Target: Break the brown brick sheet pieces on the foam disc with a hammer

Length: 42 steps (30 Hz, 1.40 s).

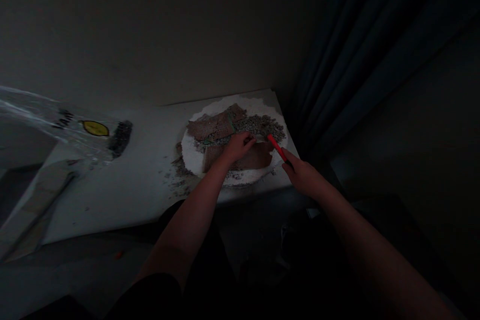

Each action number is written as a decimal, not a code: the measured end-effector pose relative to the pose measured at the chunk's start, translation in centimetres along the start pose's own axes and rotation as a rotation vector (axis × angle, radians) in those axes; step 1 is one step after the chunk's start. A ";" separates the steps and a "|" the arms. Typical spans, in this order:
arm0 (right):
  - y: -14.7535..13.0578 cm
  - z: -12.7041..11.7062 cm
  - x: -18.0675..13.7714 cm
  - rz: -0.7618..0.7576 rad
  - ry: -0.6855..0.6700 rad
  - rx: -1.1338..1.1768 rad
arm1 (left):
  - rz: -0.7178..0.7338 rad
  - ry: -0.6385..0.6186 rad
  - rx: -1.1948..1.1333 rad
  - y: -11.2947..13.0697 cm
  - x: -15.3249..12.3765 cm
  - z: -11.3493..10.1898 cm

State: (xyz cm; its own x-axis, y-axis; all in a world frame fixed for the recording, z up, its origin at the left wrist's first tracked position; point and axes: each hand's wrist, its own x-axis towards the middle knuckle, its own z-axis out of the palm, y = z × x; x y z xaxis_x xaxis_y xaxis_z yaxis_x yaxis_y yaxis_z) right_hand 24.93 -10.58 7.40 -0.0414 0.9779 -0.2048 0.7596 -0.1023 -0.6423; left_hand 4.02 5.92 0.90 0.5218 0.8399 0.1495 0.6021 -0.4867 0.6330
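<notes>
On the table lies a round, rough-edged white slab (193, 152). Grey pebbles (258, 124) cover part of its top, between a brown textured piece (212, 127) at the back left and another brown textured piece (258, 157) at the front. Over the front piece, beside the pebbles, my left hand (239, 145) has its fingers curled and pressed together; what they hold, if anything, is too dim to name. My right hand (302, 175) is closed round a slim red tool with a black end (276, 146). Its red tip points at the pebbles' right edge.
A clear plastic bag (75, 127) with a yellow print and dark contents rests at the left of the white table (131, 185). Flat light-coloured sheets (41, 200) lie at the left end. Loose crumbs (178, 185) are scattered beside the slab. A dark curtain (360, 50) hangs at the right.
</notes>
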 end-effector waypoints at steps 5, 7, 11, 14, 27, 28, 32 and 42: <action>0.0 0.0 0.0 -0.007 0.003 -0.011 | 0.003 0.014 0.020 0.1 -0.1 0.0; 0.0 0.0 0.0 -0.008 0.003 -0.007 | 0.010 0.012 0.032 0.1 -0.1 -0.1; 0.2 0.1 0.0 -0.005 0.008 -0.010 | 0.023 0.007 0.042 0.2 -0.2 -0.1; 0.3 0.3 0.1 0.007 0.018 -0.012 | 0.033 0.014 0.061 0.3 -0.2 0.1; -2.4 -0.4 -1.7 -0.102 0.130 0.133 | 0.023 0.036 0.041 -0.1 -0.5 1.2; -2.5 -0.2 -1.8 -0.090 0.114 0.115 | 0.017 0.038 0.041 -0.1 -0.5 1.2; -2.8 0.0 -2.0 -0.083 0.138 0.072 | 0.020 0.023 0.015 -0.1 -0.4 1.3; -3.2 0.6 -2.3 -0.041 0.106 -0.046 | -0.015 -0.003 0.029 -0.1 -0.4 1.3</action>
State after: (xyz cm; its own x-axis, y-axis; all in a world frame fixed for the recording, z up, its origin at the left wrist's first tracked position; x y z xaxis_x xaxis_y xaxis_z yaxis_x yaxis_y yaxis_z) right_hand 22.22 -12.58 9.49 -0.0059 0.9952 -0.0979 0.7877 -0.0557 -0.6135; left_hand 4.56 5.32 -0.19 0.5144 0.8465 0.1375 0.6274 -0.4808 0.6126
